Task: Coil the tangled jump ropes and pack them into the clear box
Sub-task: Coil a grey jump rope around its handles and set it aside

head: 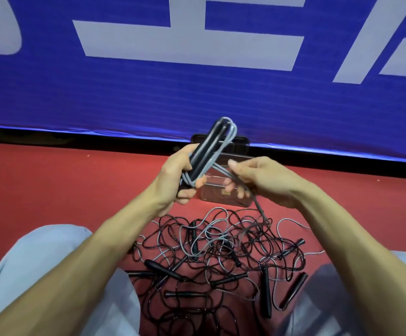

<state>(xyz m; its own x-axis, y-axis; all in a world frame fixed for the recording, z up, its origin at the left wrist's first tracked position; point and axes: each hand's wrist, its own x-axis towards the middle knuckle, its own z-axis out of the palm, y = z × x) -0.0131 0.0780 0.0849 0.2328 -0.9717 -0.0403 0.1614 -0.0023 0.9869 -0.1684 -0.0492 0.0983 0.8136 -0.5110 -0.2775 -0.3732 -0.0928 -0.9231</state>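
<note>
- The tangled pile [221,251] was seen at 6 o'clock; the grey strand [260,209] was best drawn from it slowly.
- The clear box [215,190], at 12 o'clock of the pile, was half hidden by the hands; its contents could not be told.
- The folded bundle [216,146] was gripped by the left hand [175,173]; tight, even turns were judged best.
- The strand was pinched by the right hand [262,178]; its end was lost in the pile.

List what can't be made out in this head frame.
- Clear box: head view, mostly behind the left hand, right hand and coiled bundle; its contents are unreadable.
- Grey cord below the right hand: motion blur hides where it enters the tangled pile.
- Tangled pile: overlapping strands prevent a rope count; the near part is cut off by the knees and the bottom edge.
- Banner: the lettering is cut off by the top edge.
</note>
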